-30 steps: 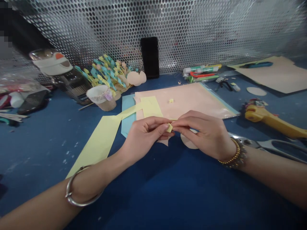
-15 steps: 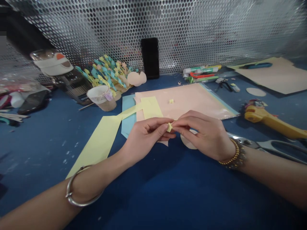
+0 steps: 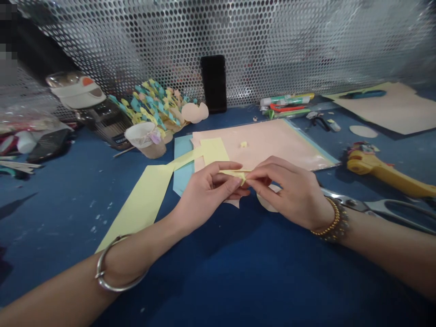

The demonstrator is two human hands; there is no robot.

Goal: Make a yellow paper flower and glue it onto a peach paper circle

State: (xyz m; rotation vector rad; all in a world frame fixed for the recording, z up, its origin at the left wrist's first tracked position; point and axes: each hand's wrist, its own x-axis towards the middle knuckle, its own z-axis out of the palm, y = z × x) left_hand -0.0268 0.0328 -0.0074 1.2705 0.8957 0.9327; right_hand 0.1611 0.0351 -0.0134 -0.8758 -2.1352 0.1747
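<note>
1. A paint-flecked blue counter (image 3: 238, 277) runs beneath a perforated metal panel (image 3: 136, 45).
2. The left hand (image 3: 207, 195) and right hand (image 3: 289, 195) are both nearly closed, pinching a pale yellow paper strip (image 3: 233, 173) between fingers and thumbs.
3. The strip's long axis lies crosswise, its narrow, creased end pointing toward the right hand.
4. It sits just in front of a pink sheet (image 3: 269, 145).
5. A wider yellow paper strip (image 3: 139, 204) lies left of the sheet; scissors (image 3: 374, 206) lie right of it.

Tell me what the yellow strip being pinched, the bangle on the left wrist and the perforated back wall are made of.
The yellow strip looks like thin matte paper: it curves softly where pinched. The bangle seems polished metal, judging by its bright highlights. The back wall looks like shiny punched sheet metal, with rows of round holes.
</note>
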